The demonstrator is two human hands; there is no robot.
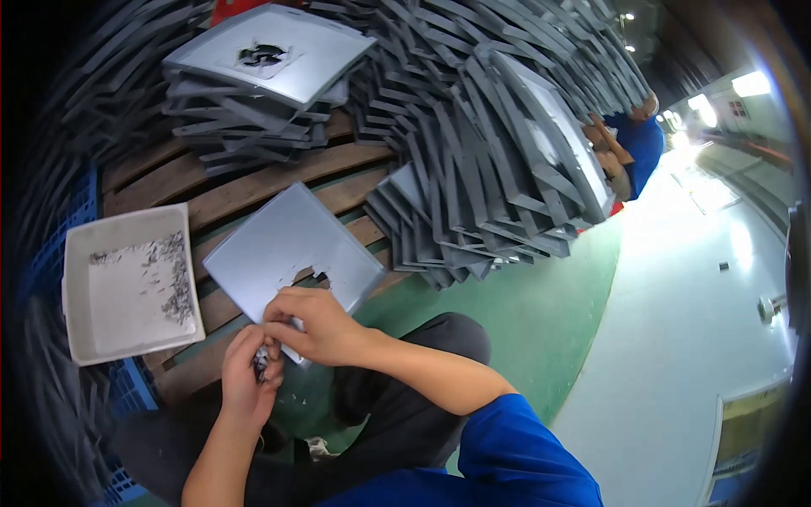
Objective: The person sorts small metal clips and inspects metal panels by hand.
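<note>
My left hand [247, 376] is curled closed around several small grey pieces [261, 362], which show between its fingers. Its fingertips meet those of my right hand [314, 328], pinched together over the near edge of a flat grey panel [287, 232]. What the right fingers pinch, if anything, is hidden. The panel lies on wooden slats, with a ragged light and dark patch near my right knuckles. To the left, a white tray [74, 291] holds many small grey bits [173, 279], mostly along its right side.
A stack of grey panels [270, 55] stands on the wooden pallet [245, 194]. Leaning rows of panels [490, 169] rise behind and to the right. Blue plastic crates [135, 384] show at left. A co-worker in blue [646, 152] is at the far right, beyond green floor [515, 304].
</note>
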